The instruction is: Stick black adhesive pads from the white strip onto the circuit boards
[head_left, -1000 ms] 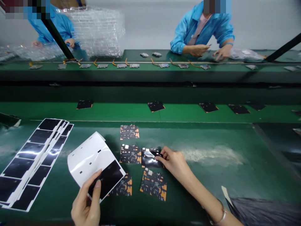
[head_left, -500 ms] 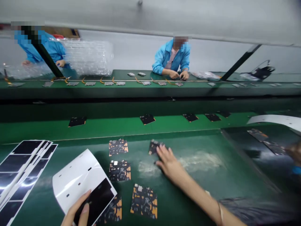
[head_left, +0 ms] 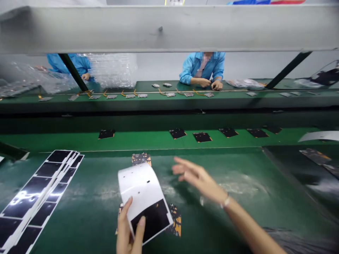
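Note:
My left hand (head_left: 129, 231) pinches the near end of a curled white backing sheet (head_left: 144, 197) that still carries one black film patch. Under and beside the sheet lie orange-and-black circuit boards (head_left: 175, 220), and another board (head_left: 141, 158) peeks out beyond its far edge. My right hand (head_left: 197, 178) hovers above the dark green table (head_left: 238, 211) with its fingers stretched out and apart, holding nothing. A black covered piece (head_left: 202, 137) lies on the brighter green belt beyond that hand.
A fanned stack of white sheets with black film patches (head_left: 39, 195) lies at the left. More black pieces (head_left: 106, 134) ride the green belt. Across the line two people in blue coats (head_left: 202, 68) work at a far bench with small parts. A grey beam (head_left: 169, 28) spans overhead.
My right hand carried a covered board from the table toward the belt and now hovers with nothing in it. My left hand brought the backing sheet rightward over the boards. The view tilted up.

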A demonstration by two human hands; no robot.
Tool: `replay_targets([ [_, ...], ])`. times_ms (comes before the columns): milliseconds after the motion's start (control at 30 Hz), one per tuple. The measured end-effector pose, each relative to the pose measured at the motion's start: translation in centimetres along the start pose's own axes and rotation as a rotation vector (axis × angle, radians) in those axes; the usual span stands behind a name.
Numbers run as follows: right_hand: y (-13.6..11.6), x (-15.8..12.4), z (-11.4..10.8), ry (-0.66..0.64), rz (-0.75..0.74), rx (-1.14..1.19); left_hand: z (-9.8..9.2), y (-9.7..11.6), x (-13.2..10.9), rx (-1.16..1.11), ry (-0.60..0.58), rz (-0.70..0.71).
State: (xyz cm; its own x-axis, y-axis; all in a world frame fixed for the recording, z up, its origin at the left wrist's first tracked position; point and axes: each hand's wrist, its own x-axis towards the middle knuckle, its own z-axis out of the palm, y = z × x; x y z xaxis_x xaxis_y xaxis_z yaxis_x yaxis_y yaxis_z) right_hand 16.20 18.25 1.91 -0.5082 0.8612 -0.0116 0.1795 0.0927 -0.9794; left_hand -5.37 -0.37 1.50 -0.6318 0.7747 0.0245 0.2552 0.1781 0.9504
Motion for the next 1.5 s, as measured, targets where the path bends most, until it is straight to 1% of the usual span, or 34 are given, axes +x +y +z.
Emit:
replay_targets([
  [33, -1.0, -1.7, 2.7, -0.104, 0.054, 0.17, 0.6, 0.4, -0.1, -0.072, -0.043, -0.027],
  [67, -1.8, -3.1, 4.9, -0.12, 0.092, 0.28, 1.0, 1.0, -0.1, -0.157, -0.095, -0.048],
  [100, -2.6, -4.1, 6.4, -0.082, 0.107, 0.353, 1.3, 1.5, -0.1, -0.254, -0.154, -0.067],
  [133, -3.2, -4.7, 7.2, -0.009, 0.112, 0.388, 1.5, 2.0, 0.0, -0.352, -0.211, -0.088],
  [167, -3.6, -5.0, 7.4, 0.078, 0.105, 0.396, 1.5, 2.3, 0.1, -0.433, -0.267, -0.108],
  [200, -3.9, -5.0, 7.1, 0.151, 0.095, 0.387, 1.3, 2.5, 0.3, -0.479, -0.328, -0.123],
  [233, -4.1, -4.9, 6.5, 0.195, 0.089, 0.365, 1.1, 2.5, 0.5, -0.487, -0.396, -0.133],
  [300, -4.0, -4.7, 5.1, 0.191, 0.09, 0.304, 0.7, 2.2, 0.9, -0.411, -0.532, -0.115],
  [333, -3.9, -4.6, 4.5, 0.183, 0.083, 0.252, 0.6, 2.0, 1.0, -0.35, -0.58, -0.081],
  [367, -3.8, -4.7, 4.2, 0.209, 0.055, 0.171, 0.6, 1.7, 1.1, -0.292, -0.605, -0.034],
  [400, -3.7, -5.0, 4.1, 0.281, 0.002, 0.055, 0.6, 1.6, 1.1, -0.244, -0.602, 0.022],
  [433, -3.7, -5.4, 4.2, 0.379, -0.078, -0.089, 0.8, 1.5, 1.1, -0.203, -0.582, 0.09],
  [467, -3.9, -5.9, 4.4, 0.464, -0.183, -0.244, 0.9, 1.5, 1.0, -0.166, -0.56, 0.165],
  [500, -4.1, -6.4, 4.8, 0.496, -0.314, -0.387, 1.1, 1.6, 1.0, -0.132, -0.546, 0.244],
  [533, -4.4, -7.0, 5.2, 0.469, -0.447, -0.504, 1.3, 1.7, 1.1, -0.101, -0.543, 0.328],
  [567, -4.8, -7.6, 5.6, 0.39, -0.555, -0.588, 1.4, 1.8, 1.2, -0.071, -0.553, 0.418],
  [600, -5.1, -8.1, 6.0, 0.292, -0.633, -0.644, 1.6, 1.8, 1.3, -0.043, -0.577, 0.507],
  [633, -5.5, -8.5, 6.2, 0.21, -0.677, -0.685, 1.6, 1.8, 1.4, -0.016, -0.603, 0.588],
  [667, -5.7, -8.8, 6.3, 0.166, -0.691, -0.722, 1.7, 1.8, 1.6, 0.01, -0.629, 0.656],
  [700, -5.9, -9.0, 6.3, 0.151, -0.681, -0.754, 1.7, 1.7, 1.7, 0.034, -0.648, 0.705],
  [767, -6.0, -9.1, 6.2, 0.137, -0.665, -0.806, 1.8, 1.4, 2.0, 0.07, -0.668, 0.763],
  [867, -5.8, -8.9, 6.0, 0.132, -0.678, -0.874, 1.8, 1.1, 2.2, 0.1, -0.682, 0.809],
  [967, -5.6, -8.5, 6.0, 0.144, -0.682, -0.905, 1.9, 0.9, 2.2, 0.101, -0.689, 0.809],
  [1033, -5.4, -8.4, 6.0, 0.14, -0.662, -0.891, 2.1, 0.7, 1.8, 0.067, -0.687, 0.771],
  [1067, -5.3, -8.4, 6.0, 0.142, -0.646, -0.872, 2.3, 0.5, 1.5, 0.036, -0.685, 0.73],
  [1100, -5.1, -8.4, 6.0, 0.146, -0.625, -0.85, 2.6, 0.4, 1.1, -0.017, -0.683, 0.655],
  [1133, -5.0, -8.4, 6.1, 0.155, -0.606, -0.829, 2.9, 0.3, 0.7, -0.101, -0.678, 0.532],
  [1233, -4.5, -8.6, 6.5, 0.158, -0.59, -0.802, 3.8, 0.2, -0.6, -0.448, -0.61, 0.011],
  [1267, -4.4, -8.7, 6.8, 0.146, -0.606, -0.797, 4.0, 0.3, -0.9, -0.536, -0.574, -0.136],
  [1300, -4.3, -8.7, 7.0, 0.135, -0.621, -0.781, 4.2, 0.3, -1.0, -0.587, -0.545, -0.238],
  [1333, -4.3, -8.7, 7.3, 0.126, -0.627, -0.741, 4.3, 0.4, -1.1, -0.603, -0.523, -0.297],
  [1400, -4.3, -8.5, 7.5, 0.128, -0.592, -0.587, 4.3, 0.5, -1.1, -0.59, -0.503, -0.346],
  [1433, -4.4, -8.2, 7.4, 0.13, -0.547, -0.485, 4.2, 0.5, -1.0, -0.583, -0.497, -0.355],
  [1500, -4.3, -7.6, 6.6, 0.126, -0.407, -0.267, 4.1, 0.5, -1.1, -0.559, -0.47, -0.36],
])
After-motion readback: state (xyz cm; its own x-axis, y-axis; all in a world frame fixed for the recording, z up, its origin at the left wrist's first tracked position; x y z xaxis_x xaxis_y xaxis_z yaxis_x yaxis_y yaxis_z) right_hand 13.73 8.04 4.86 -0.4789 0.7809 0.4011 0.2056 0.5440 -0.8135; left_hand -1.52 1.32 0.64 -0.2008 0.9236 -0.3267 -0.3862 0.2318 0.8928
